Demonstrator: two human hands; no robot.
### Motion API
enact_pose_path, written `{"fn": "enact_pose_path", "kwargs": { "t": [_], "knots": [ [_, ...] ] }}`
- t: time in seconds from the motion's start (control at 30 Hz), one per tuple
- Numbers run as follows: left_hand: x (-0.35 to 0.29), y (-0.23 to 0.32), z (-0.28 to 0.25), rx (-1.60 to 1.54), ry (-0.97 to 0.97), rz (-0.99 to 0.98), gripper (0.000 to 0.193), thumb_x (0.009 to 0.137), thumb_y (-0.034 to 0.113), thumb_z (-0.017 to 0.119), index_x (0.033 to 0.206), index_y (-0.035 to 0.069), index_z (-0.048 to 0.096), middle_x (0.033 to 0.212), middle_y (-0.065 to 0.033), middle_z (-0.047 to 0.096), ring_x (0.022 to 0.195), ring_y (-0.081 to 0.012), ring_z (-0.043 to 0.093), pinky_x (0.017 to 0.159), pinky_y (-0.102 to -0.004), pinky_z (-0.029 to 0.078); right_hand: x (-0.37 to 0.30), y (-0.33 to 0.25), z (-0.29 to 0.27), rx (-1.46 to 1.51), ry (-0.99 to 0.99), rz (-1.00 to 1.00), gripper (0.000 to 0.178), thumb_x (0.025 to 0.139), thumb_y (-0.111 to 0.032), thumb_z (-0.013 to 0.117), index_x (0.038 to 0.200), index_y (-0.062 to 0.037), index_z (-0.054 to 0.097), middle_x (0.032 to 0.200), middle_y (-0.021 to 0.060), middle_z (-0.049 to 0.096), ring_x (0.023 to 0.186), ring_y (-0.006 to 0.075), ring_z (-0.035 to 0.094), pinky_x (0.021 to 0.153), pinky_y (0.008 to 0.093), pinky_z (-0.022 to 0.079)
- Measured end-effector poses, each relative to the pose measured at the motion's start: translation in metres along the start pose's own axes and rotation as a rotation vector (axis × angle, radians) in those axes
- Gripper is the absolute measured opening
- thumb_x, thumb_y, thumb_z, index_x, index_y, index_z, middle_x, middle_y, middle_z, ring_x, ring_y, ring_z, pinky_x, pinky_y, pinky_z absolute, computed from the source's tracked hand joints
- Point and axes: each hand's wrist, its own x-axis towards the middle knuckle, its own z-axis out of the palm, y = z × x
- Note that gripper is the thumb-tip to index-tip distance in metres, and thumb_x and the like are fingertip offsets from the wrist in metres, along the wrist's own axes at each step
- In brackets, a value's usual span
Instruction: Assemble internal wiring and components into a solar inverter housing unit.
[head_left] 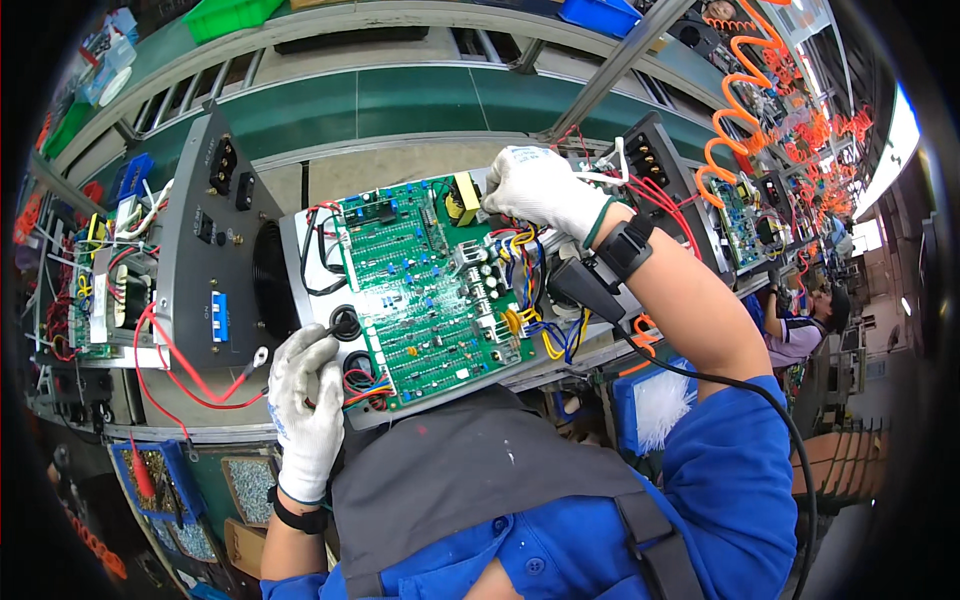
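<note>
Green board on plate, partly wired; gloved hands at opposite edges.
A grey case [190, 290] is seen at far left, with a loose red lead [205, 397] ending in a bare lug. The left hand [308, 405] is half open, fingers loosely bent beside a black ring [345, 322]; nothing is seen gripped, and contact cannot be told. The board [405, 300] is laid component side up on the metal plate [322, 248], between the hands. Wire bundles [545, 330] are gathered along its right edge; wiring there is judged well advanced, fastening unconfirmed. The right hand [535, 187] is closed beside the yellow transformer [463, 200]; whatever is gripped is hidden. That corner is judged unfinished.
</note>
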Motion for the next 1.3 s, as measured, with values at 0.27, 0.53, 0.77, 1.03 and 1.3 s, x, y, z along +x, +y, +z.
{"fn": "enact_pose_path", "kwargs": {
  "t": [0.27,0.53,0.77,1.03,1.3],
  "knots": [
    [-0.013,0.002,0.006,-0.057,0.055,0.001,0.028,0.085,-0.003,0.062,0.113,-0.002,0.069,0.136,-0.0195,0.055,0.128,-0.0301,0.053,0.106,-0.039,0.045,0.003,-0.009,0.001,-0.123,0.027,-0.047,0.028,0.072,-0.032,0.075,0.089,-0.0103,0.079,0.081,0.0164,0.073,0.079,0.0319,0.072,0.073,0.0406,0.055],
    [-0.023,-0.016,-0.017,-0.03,-0.037,0.161,0.038,0.08,-0.002,0.064,0.117,0.001,0.065,0.145,-0.0243,0.049,0.135,-0.0388,0.047,0.111,-0.0466,0.04,0.02,-0.004,-0.002,-0.094,-0.044,-0.037,0.041,0.068,-0.033,0.082,0.095,-0.0034,0.076,0.09,0.0181,0.073,0.085,0.034,0.071,0.076,0.0415,0.056],
    [-0.038,-0.018,-0.041,-0.168,-0.015,0.13,0.04,0.086,-0.001,0.055,0.125,-0.008,0.06,0.144,-0.0209,0.049,0.13,-0.0302,0.053,0.109,-0.0404,0.042,-0.119,-0.012,-0.045,0.367,0.199,-0.342,0.045,0.091,-0.031,0.066,0.123,0.0002,0.066,0.108,0.0162,0.07,0.092,0.0201,0.068,0.077,0.0342,0.054],
    [-0.136,0.018,0.062,0.078,0.104,0.321,0.031,0.084,-0.005,0.061,0.113,-0.002,0.069,0.104,-0.0148,0.072,0.087,-0.0227,0.068,0.077,-0.0351,0.053,-0.225,0.059,0.204,0.775,-0.247,0.121,0.066,0.087,-0.039,0.076,0.135,0.0013,0.056,0.083,0.0094,0.07,0.066,0.0129,0.062,0.063,0.031,0.052],
    [-0.137,0.029,0.209,0.21,-0.156,0.571,0.026,0.085,-0.006,0.063,0.109,0.0,0.069,0.112,-0.0171,0.07,0.099,-0.0333,0.069,0.085,-0.0382,0.054,-0.158,0.033,0.341,1.37,0.494,-0.183,0.037,0.086,-0.019,0.072,0.117,0.0005,0.065,0.111,0.0219,0.07,0.101,0.0279,0.068,0.087,0.038,0.052]
  ]
}}
